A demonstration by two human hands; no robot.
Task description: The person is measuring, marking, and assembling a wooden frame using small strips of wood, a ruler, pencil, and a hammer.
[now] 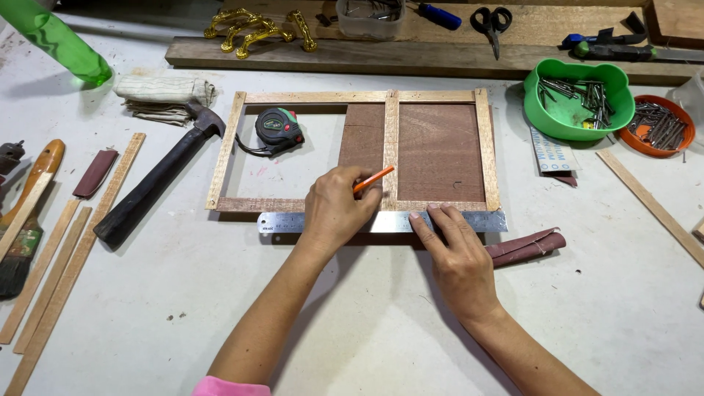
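Observation:
My left hand [334, 213] grips an orange pencil [374, 178], its tip down at the near rail of a wooden frame [315, 97]. My right hand [458, 253] presses flat with spread fingers on a steel ruler [286, 222] that lies along the frame's near edge. A brown board [440, 150] fills the frame's right half under a middle upright. A black tape measure [279, 128] sits inside the frame's left half.
A hammer [158, 183], wood strips [62, 271] and a brush [22, 235] lie at left. A green bowl of nails [579, 95], an orange dish of nails [658, 126], rolled sandpaper [528, 246] and a thin strip [649, 205] are at right. Scissors [491, 22], gold handles [257, 29] rest on a far plank.

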